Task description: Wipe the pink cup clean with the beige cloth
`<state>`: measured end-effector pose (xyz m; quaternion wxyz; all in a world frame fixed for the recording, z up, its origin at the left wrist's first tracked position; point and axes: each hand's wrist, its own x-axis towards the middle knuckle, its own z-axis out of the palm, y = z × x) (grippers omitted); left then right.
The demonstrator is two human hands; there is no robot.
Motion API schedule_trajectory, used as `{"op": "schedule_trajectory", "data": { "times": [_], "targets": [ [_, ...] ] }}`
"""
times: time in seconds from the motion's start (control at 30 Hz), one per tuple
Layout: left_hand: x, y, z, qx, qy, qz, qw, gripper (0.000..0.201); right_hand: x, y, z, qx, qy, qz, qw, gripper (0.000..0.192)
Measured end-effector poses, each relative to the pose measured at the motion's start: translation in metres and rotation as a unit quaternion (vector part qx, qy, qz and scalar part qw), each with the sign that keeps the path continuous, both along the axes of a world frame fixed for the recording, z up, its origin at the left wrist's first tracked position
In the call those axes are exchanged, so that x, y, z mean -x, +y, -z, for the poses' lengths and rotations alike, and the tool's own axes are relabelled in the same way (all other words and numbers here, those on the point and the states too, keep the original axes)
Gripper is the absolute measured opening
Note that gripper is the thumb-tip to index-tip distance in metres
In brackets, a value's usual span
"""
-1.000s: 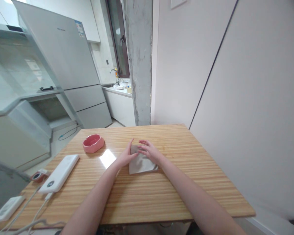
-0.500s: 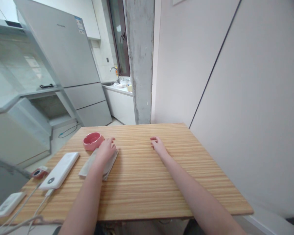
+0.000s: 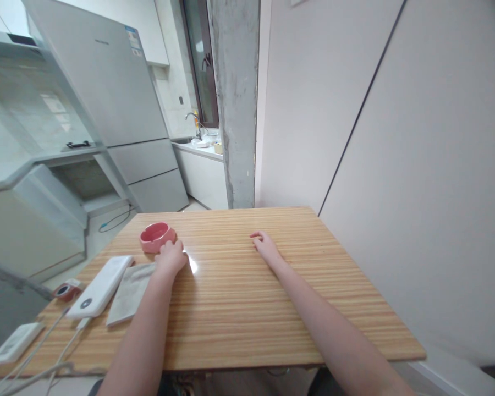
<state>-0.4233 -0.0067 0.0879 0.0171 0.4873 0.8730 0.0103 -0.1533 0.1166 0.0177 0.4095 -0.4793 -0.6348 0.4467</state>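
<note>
My left hand (image 3: 171, 257) is at the near right side of a pink ashtray (image 3: 157, 240), its fingers loosely bent and apart. It looks to be at or against the ashtray's wall; contact is hard to make out. A folded grey cloth (image 3: 131, 291) lies flat on the table just left of that wrist, its upper corner close to the thumb and partly hidden by the forearm. Over the right half of the table, my right hand (image 3: 268, 248) rests low with slightly curled, parted fingers and nothing in them.
Left of the cloth lies a white power bank (image 3: 101, 287) with a cable plugged in. Beyond it are a roll of reddish tape (image 3: 67, 291) and a white flat box (image 3: 15, 344). All stand on a wooden table (image 3: 247, 319). A fridge (image 3: 103, 93) stands behind at left.
The grey cloth has moved left, from under my left hand to beside the power bank. My left hand has shifted slightly left and closer to the ashtray. The right hand barely moved.
</note>
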Motion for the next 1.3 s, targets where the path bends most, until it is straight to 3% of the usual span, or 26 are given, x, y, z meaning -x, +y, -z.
{"op": "schedule_trajectory", "data": {
  "times": [0.1, 0.2, 0.3, 0.43, 0.57, 0.63, 1.0, 1.3],
  "targets": [
    [-0.039, 0.009, -0.001, -0.075, 0.011, 0.113, 0.991, 0.022, 0.001, 0.002, 0.001, -0.037, -0.001, 0.019, 0.999, 0.02],
    [-0.084, 0.025, -0.003, -0.181, -0.053, 0.263, 0.946, 0.016, 0.004, 0.003, 0.001, -0.081, 0.003, 0.038, 0.996, 0.019],
    [-0.125, 0.047, 0.002, -0.161, -0.198, 0.334, 0.907, 0.013, 0.005, 0.003, 0.001, -0.102, 0.018, 0.019, 0.994, 0.024],
    [-0.155, 0.075, 0.025, -0.196, -0.293, 0.327, 0.877, 0.015, 0.005, 0.004, 0.002, -0.112, 0.073, -0.055, 0.989, 0.036],
    [-0.155, 0.086, 0.049, -0.262, -0.392, 0.316, 0.823, 0.025, 0.005, 0.004, 0.003, -0.115, 0.053, -0.079, 0.989, 0.035],
    [-0.151, 0.087, 0.055, -0.261, -0.406, 0.322, 0.815, 0.025, 0.005, 0.004, 0.004, -0.12, 0.031, -0.092, 0.988, 0.034],
    [-0.151, 0.087, 0.056, -0.234, -0.355, 0.311, 0.85, 0.027, 0.006, 0.004, 0.004, -0.117, -0.004, -0.087, 0.989, 0.036],
    [-0.152, 0.084, 0.052, -0.228, -0.353, 0.309, 0.853, 0.027, 0.006, 0.001, 0.001, -0.113, 0.008, -0.081, 0.99, 0.038]
  ]
}}
